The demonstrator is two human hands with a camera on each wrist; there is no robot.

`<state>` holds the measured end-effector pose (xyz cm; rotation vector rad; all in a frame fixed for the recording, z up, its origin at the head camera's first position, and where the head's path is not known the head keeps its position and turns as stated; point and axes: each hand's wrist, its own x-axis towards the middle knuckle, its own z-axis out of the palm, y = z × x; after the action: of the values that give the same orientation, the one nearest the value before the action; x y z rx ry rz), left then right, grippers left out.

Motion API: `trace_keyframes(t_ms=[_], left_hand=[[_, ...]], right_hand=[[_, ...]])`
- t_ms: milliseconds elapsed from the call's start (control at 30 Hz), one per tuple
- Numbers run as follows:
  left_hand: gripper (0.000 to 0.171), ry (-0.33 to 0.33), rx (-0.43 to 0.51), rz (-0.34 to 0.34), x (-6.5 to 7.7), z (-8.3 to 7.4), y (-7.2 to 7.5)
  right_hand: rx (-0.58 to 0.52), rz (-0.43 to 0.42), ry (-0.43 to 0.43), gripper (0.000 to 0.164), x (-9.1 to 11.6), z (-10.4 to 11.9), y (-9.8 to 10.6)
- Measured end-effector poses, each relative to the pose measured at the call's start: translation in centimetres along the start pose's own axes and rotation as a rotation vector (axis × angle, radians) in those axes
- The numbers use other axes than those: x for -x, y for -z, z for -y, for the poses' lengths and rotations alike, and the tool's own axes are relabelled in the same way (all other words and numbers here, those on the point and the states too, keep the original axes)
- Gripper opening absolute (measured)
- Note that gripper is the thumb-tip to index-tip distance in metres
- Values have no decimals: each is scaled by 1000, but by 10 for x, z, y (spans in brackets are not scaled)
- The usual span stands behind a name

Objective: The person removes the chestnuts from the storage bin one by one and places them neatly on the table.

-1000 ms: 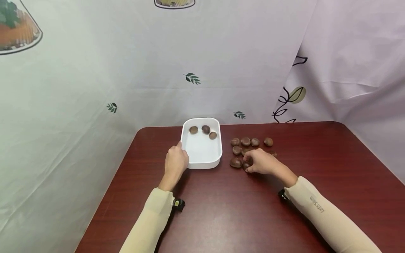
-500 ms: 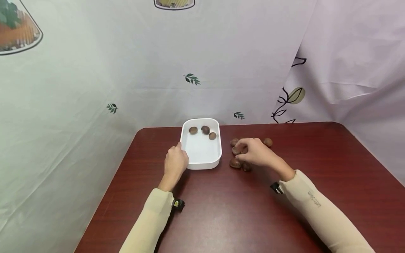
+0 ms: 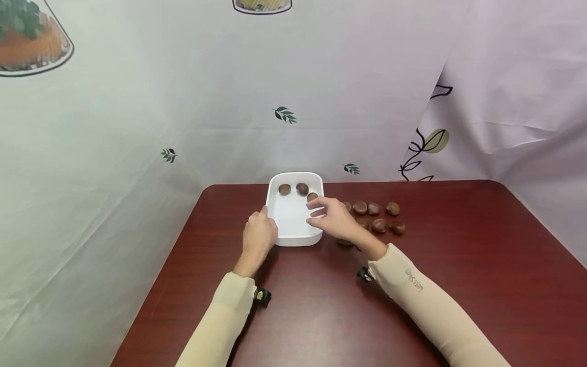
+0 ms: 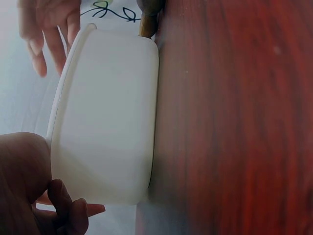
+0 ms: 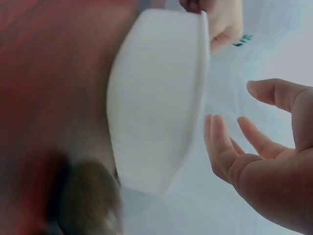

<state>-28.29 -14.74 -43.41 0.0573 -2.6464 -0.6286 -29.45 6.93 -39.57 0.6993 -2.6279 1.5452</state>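
My left hand [image 3: 259, 235] grips the near left side of a white rectangular tray [image 3: 292, 241], its thumb by the rim and the other fingers curled in the left wrist view. Three brown chestnuts lie toward the far end inside; one chestnut [image 3: 284, 189] is at the left, and my fingertips partly cover the rightmost. Over the tray's right rim hovers my right hand [image 3: 338, 220]. In the right wrist view its thumb [image 5: 276, 93] and fingers stand apart, with nothing visible between them. The tray floor directly under this hand is hidden.
Right of the tray, several loose chestnuts lie on the dark red table [image 3: 302, 306], among them a chestnut [image 3: 379, 226] in the nearer row. My right hand and wrist hide part of this group. A pale printed curtain [image 3: 220, 112] hangs behind the table.
My right hand has gone left from the loose chestnuts to above the tray, and its pinched fingers have spread. My left hand stays on the tray. The head view has shifted slightly.
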Motion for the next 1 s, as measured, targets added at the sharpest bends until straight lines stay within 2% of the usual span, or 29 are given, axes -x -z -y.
trace_keyframes(t_ms=[200, 433, 800, 1000], left_hand=[[42, 10, -8, 22, -1, -4, -1], [40, -4, -7, -6, -1, -2, -1], [39, -10, 0, -19, 0, 1, 0], [41, -8, 0, -13, -1, 1, -2]], right_hand=[[-57, 3, -32, 38, -5, -9, -14], [-75, -35, -61, 39, -12, -13, -21], [28, -73, -73, 38, -29, -15, -26], [128, -108, -87, 42, -38, -17, -28]])
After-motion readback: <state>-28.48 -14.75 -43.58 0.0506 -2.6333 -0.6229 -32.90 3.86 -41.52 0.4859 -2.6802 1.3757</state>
